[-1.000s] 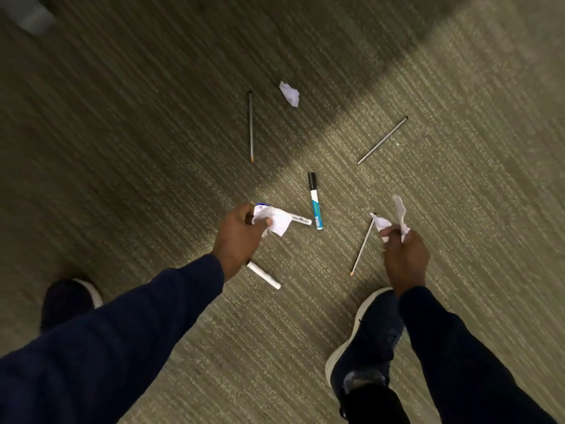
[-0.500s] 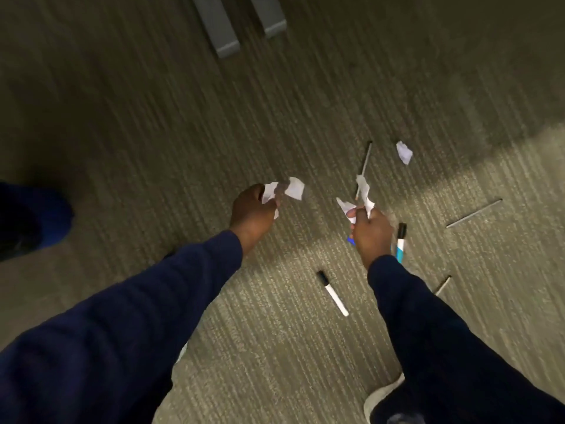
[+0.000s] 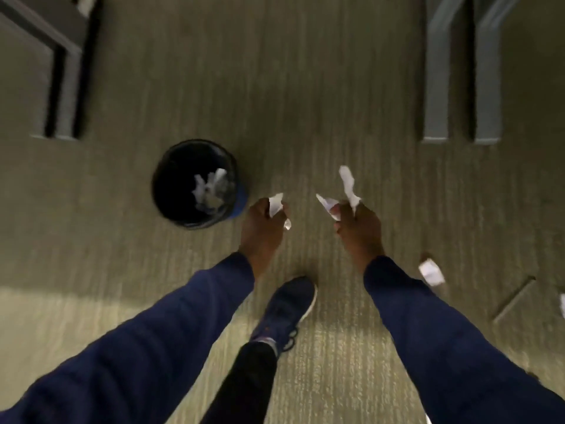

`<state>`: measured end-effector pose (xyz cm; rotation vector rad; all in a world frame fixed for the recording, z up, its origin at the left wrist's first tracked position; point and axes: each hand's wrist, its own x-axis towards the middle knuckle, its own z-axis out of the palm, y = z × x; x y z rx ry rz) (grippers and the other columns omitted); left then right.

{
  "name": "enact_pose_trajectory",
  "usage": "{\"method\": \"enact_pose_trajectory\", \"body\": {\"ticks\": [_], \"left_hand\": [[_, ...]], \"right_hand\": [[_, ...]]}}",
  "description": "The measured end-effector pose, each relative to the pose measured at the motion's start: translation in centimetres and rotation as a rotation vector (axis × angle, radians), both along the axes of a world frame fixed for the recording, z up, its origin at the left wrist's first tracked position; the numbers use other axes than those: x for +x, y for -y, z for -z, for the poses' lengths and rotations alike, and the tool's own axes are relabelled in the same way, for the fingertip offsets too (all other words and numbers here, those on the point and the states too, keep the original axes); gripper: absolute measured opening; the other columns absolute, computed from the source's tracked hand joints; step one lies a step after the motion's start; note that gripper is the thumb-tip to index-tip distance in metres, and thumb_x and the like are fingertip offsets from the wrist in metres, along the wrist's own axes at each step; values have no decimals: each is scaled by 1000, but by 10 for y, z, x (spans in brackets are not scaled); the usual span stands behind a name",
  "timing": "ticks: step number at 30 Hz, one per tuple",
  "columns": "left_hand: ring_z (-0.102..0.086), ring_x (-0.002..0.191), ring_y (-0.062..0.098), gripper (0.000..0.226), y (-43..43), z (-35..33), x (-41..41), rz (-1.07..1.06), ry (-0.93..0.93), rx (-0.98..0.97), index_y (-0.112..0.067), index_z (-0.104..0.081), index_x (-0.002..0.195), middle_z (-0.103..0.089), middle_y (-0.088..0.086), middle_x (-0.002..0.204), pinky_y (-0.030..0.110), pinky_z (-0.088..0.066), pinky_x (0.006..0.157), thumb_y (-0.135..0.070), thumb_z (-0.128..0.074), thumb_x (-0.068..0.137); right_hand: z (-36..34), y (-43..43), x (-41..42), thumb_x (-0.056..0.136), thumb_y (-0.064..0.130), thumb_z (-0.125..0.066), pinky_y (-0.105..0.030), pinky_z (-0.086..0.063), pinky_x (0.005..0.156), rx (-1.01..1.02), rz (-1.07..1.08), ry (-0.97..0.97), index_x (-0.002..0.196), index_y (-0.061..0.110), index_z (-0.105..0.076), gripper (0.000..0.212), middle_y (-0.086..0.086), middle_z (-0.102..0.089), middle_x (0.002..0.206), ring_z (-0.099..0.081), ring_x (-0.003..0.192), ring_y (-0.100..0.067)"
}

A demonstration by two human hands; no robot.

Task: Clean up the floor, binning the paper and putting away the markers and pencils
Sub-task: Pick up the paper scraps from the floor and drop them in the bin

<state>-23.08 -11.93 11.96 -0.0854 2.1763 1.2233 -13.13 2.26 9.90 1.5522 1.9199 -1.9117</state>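
- My left hand (image 3: 262, 228): fingers curled shut around a crumpled scrap of white paper (image 3: 277, 207), which sticks out past the fingertips; the hand is held just to the right of the bin, not over its opening.
- My right hand (image 3: 358, 228): closed on torn white paper strips (image 3: 348, 185), one long strip standing up above the fingers and a shorter piece jutting to the left.
- Bin (image 3: 171, 206): a round black waste bin standing on the carpet, ahead and to the left of my left hand; crumpled white paper in the bin (image 3: 210, 191) lies at its bottom.
- Loose paper ball (image 3: 431, 272): on the carpet to the right of my right sleeve, apart from both hands.
- Pencil (image 3: 513, 298): lying at a slant on the carpet, just right of the loose paper ball; blurred, so its colour cannot be told.
- Another white scrap (image 3: 562, 304): cut off by the right edge, near the pencil.
- My shoe (image 3: 287, 304): dark with a pale sole, planted on the carpet between my two forearms.
- Carpet (image 3: 305, 102): ribbed, olive-grey, brighter in the near band.
- Grey furniture legs (image 3: 435, 87): at upper right; more grey legs (image 3: 65, 87) stand at upper left.
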Motion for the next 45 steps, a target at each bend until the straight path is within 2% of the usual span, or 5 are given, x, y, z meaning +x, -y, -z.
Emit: {"method": "enact_pose_trajectory", "body": {"ticks": [14,25,31,38,45], "left_hand": [[-68,91,34,41,108,-12,-143,-362,54,-66,-16,-57,129,-74,10,101,37,-62,76,-13,-60,88],[-58,83,20,31,2,40,-17,147,-61,-222,-7,-62,119,-63,11,102,31,-46,72,-20,-61,91],[-63,106,21,33,-102,109,131,670,-136,-252,-13,-63,124,-63,9,125,24,-45,87,-21,-64,93],[-31,144,40,72,-193,191,268,1439,-445,-441,-20,-28,155,-17,15,164,53,-43,107,-28,-62,92],[-4,153,48,75,-231,253,316,1415,-500,-630,-33,-13,160,11,17,168,58,-44,107,-32,-56,98]], "right_hand": [[-17,157,-201,91,21,-61,-30,-49,91,-31,-560,-55,134,8,-54,45,-15,-62,133,-59,121,-31],[43,23,34,93,20,-61,-33,-51,89,114,-182,43,108,6,-68,22,-11,-71,110,-66,103,-26],[91,-60,200,93,20,-62,1,-37,66,158,9,232,102,8,-68,16,0,-69,97,-66,108,-26],[151,-132,368,89,26,-65,-34,-48,94,387,112,500,131,10,-59,45,-20,-55,131,-61,111,-38],[193,-207,456,87,17,-62,-47,-41,105,564,-40,720,153,14,-33,72,-30,-23,156,-39,134,-47]]}}
